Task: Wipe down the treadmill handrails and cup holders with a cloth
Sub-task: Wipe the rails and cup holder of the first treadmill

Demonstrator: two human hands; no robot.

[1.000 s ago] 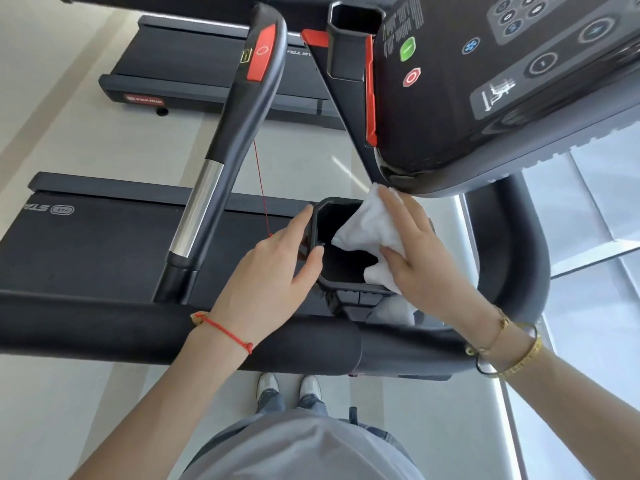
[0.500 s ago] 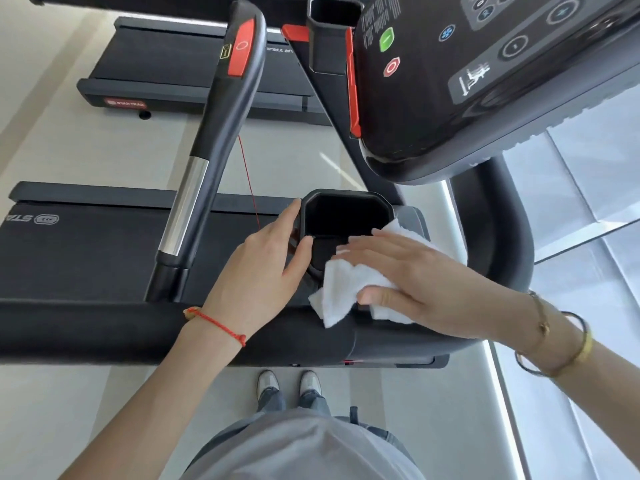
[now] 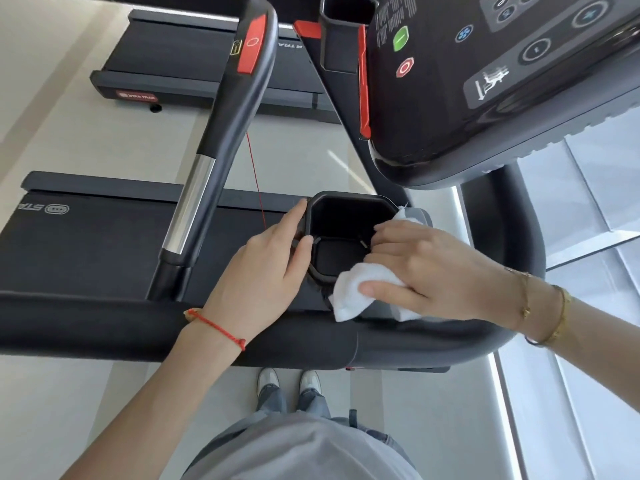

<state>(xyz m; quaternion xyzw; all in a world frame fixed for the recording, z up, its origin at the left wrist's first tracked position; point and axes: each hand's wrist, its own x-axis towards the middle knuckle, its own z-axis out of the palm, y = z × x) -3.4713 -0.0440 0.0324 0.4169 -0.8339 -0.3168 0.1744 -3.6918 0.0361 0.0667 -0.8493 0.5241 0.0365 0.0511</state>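
White cloth (image 3: 360, 289), soft and nubbly like terry. Cup holder (image 3: 346, 202) of black matt plastic, smooth at the rim. Near handrail (image 3: 104, 327) in dark matt padding, foam-like. Upright grip bar (image 3: 239, 109) of smooth black plastic, with a bright polished metal sleeve (image 3: 190, 206) and a glossy red plastic panel (image 3: 252, 45). Console (image 3: 485, 81) glossy black, reflective, edged in grey matt plastic. Running belt (image 3: 86, 251) dull, finely textured. Red woven cord bracelet (image 3: 218, 329); shiny gold-coloured metal bangle (image 3: 559, 317). Floor (image 3: 52, 98) pale, smooth, faintly shiny.
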